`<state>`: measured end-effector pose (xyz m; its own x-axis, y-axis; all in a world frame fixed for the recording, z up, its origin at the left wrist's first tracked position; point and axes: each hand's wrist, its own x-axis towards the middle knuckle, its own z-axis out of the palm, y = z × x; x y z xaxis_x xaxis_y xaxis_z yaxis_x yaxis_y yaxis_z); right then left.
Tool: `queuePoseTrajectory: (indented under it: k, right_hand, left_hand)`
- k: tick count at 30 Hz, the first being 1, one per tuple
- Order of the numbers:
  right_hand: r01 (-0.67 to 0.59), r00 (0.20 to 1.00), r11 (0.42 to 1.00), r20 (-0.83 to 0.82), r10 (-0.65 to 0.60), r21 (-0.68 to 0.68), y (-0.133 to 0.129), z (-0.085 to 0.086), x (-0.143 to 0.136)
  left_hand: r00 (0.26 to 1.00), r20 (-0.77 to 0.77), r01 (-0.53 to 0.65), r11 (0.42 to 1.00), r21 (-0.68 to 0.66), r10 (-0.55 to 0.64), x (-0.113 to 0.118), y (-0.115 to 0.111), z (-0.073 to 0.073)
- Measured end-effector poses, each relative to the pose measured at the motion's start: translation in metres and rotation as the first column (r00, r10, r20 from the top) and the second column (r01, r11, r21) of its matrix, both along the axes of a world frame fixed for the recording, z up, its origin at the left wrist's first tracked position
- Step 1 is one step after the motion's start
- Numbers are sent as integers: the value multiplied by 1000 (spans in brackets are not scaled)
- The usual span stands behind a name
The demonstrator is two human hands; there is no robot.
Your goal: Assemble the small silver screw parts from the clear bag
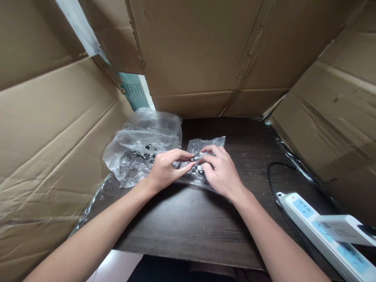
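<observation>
Between my hands is a small shiny metal bolt [195, 159], held roughly level above the smaller clear bag. My left hand [167, 167] pinches its left end between thumb and fingers. At the other end, the fingers of my right hand [221, 170] are curled in around the bolt; its index finger is raised a little. The small clear plastic bag [219, 141] lies under both hands, with a few metal pieces [201, 171] partly hidden by the fingers. To the left, a larger clear plastic bag [117, 150] holds several dark metal bolts [140, 154].
A dark wooden table [188, 219] lies under everything. Cardboard walls [199, 47] stand at the back, left and right. On the right are a white power strip [323, 231], with a white plug-in adapter [342, 229], and a black cable [270, 184].
</observation>
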<state>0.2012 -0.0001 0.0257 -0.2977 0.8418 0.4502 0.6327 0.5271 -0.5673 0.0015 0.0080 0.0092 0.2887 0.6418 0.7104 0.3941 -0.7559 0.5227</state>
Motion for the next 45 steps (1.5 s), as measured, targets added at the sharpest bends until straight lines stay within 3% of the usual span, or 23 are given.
queuePoseTrajectory:
  k: [4, 6, 9, 13, 18, 23, 29, 36, 40, 45]
  right_hand:
    - [-47, 972, 994, -226, 69, 100, 0, -1, -3]
    - [-80, 980, 992, -173, 97, 102, 0, -2, -4]
    - [15, 999, 998, -51, -11, 66, -1, -2, -5]
    - [-26, 975, 989, -215, 58, 146, -2, 1, -3]
    - [-38, 998, 997, -48, 36, -59, -2, -1, -4]
    - [-168, 964, 971, -233, 126, -169, -1, -2, -8]
    - [-190, 960, 952, -247, 129, -241, 0, -5, -10]
    - [-188, 950, 958, -288, 121, -216, 1, -4, -9]
    - [-207, 958, 963, -235, 163, -173, 2, -5, -10]
    - [-159, 971, 970, -204, 121, -184, 0, -1, -8]
  left_hand:
    - [1000, 10, 6, 1000, 26, -6, 0, 0, 3]
    - [1000, 12, 18, 1000, 20, -18, 0, -1, 3]
    - [1000, -4, 18, 1000, 15, -18, 1, -1, 2]
    - [1000, -2, 9, 1000, 9, -9, 1, 0, 0]
    - [1000, -31, 5, 1000, 31, -4, 1, -1, 0]
    - [999, -48, 8, 998, 64, -5, 2, -3, 2]
    - [996, -74, 45, 996, 79, -39, 2, -2, 0]
    - [997, -67, 36, 996, 86, -30, 2, -2, 0]
    - [996, -70, 62, 996, 57, -58, 3, -3, 0]
    - [998, -54, 45, 997, 69, -41, 3, -3, 1]
